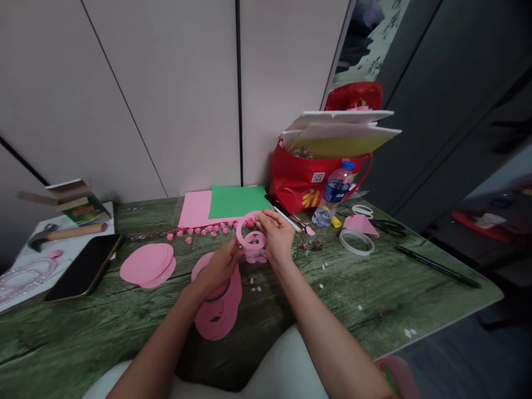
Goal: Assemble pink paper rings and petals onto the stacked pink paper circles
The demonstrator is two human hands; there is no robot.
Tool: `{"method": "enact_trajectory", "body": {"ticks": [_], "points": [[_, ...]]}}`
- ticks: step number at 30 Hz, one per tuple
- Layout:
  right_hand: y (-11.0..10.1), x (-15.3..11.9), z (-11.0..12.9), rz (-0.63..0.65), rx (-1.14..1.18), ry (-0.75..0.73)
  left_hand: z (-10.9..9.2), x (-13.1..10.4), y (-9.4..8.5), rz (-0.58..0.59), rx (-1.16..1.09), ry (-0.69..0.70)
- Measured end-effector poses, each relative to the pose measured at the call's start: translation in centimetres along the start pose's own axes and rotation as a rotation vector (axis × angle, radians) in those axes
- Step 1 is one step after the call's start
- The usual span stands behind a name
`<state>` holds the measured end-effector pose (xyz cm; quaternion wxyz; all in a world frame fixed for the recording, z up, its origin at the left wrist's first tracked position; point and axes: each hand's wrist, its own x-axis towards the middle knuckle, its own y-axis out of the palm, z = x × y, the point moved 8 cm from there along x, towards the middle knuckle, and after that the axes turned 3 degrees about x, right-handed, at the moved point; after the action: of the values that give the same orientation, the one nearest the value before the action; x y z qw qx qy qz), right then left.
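Observation:
Between my two hands, above the table, is a pink paper ring (pixel 240 231). My right hand (pixel 277 235) pinches its upper right side with the thumb and fingertips. At the lower left edge, my left hand (pixel 222 263) has its fingers closed on the same ring. Just behind and below it lies a curled pink paper piece (pixel 255 258), partly covered by the ring. Under my left wrist are overlapping pink paper cutouts (pixel 218 318) with holes in them. A stack of pink paper discs (pixel 145 263) lies to their left.
Small pink rolled buds (pixel 203 231) line the table before green paper (pixel 239 202) and pink paper (pixel 194 208). A phone (pixel 85 269) and hammer (pixel 68 233) lie left. Rightward are a red bag (pixel 291 183), water bottle (pixel 332 194), tape roll (pixel 356 243) and black pen (pixel 436 267).

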<state>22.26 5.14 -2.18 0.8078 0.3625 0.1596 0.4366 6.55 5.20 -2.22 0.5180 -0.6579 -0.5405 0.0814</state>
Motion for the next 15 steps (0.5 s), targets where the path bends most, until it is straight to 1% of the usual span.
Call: {"method": "enact_trajectory", "body": {"ticks": [1, 3, 4, 6, 8, 9, 10, 11, 13, 15], "points": [[0.1, 0.0, -0.1, 0.011, 0.010, 0.003, 0.5, 0.2, 0.0, 0.026, -0.193, -0.061], [0.3, -0.1, -0.2, 0.039, 0.025, 0.013, 1.9, 0.5, -0.9, -0.018, -0.323, -0.148], [0.5, -0.2, -0.4, 0.059, 0.025, 0.023, 3.6, 0.3, -1.9, -0.132, -0.431, -0.286], [1.0, -0.5, -0.8, 0.117, 0.007, 0.053, 5.1, 0.0, -3.7, -0.267, -0.457, -0.373], [1.8, -1.0, -1.3, 0.185, -0.033, 0.091, 5.7, -0.7, -5.7, -0.436, -0.480, -0.435], [2.1, -1.4, -1.6, 0.217, -0.058, 0.111, 5.5, -1.0, -6.5, -0.494, -0.496, -0.445], [2.4, -1.7, -1.8, 0.247, -0.082, 0.131, 4.8, -1.0, -6.8, -0.496, -0.508, -0.420], [2.8, -2.1, -2.1, 0.278, -0.104, 0.152, 3.8, -0.8, -6.9, -0.463, -0.536, -0.377], [3.5, -2.8, -2.7, 0.346, -0.134, 0.191, 1.8, -0.5, -6.3, -0.344, -0.546, -0.319], [4.1, -3.5, -3.1, 0.414, -0.159, 0.213, 0.5, -0.4, -5.7, -0.256, -0.500, -0.294]]}}
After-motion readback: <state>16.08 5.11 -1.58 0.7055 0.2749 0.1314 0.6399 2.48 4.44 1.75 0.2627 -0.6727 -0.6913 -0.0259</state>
